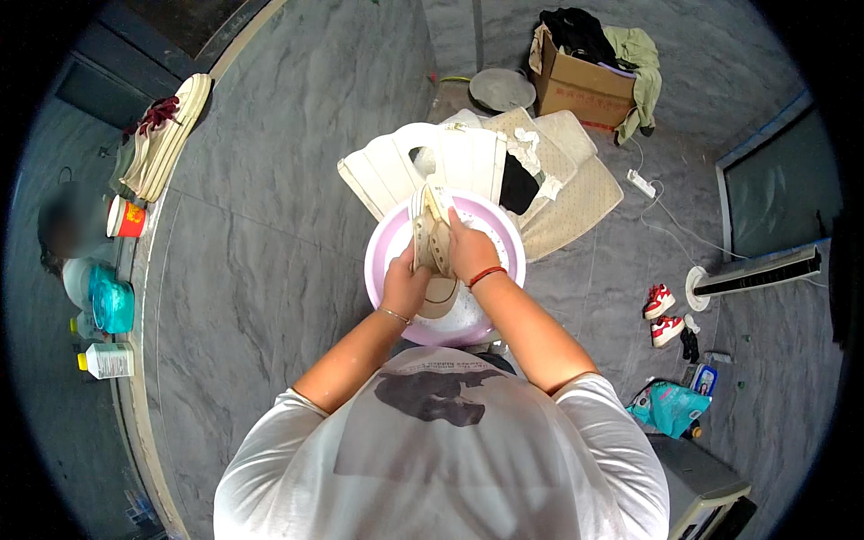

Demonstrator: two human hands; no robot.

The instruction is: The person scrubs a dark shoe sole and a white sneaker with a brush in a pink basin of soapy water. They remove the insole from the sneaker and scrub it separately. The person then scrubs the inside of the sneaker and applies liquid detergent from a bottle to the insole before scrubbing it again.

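Observation:
A beige lace-up sneaker (pixel 439 297) without laces is held over a pink-rimmed basin (pixel 376 270), its eyelets showing. My left hand (pixel 406 283) grips the side of the shoe. On its other side my right hand (pixel 474 250) holds it too, thumb pointing up along a pale part; whether a small tool is also in that hand cannot be told. Whitish, sudsy liquid (pixel 459 317) lies in the basin below. Just beyond the rim is a ribbed white plastic piece (pixel 381 162) with an oval cut-out, possibly a tipped stool.
Pale dotted mats (pixel 587 209) and a black cloth (pixel 518 185) lie beyond the basin. A cardboard box (pixel 584 91) overflows with clothes. On the left ledge stand sneakers (pixel 169 135), a paper cup (pixel 128 217) and a white bottle (pixel 108 360). Rightward are red-and-white shoes (pixel 667 331), a power strip (pixel 640 183) and a tower fan (pixel 756 278).

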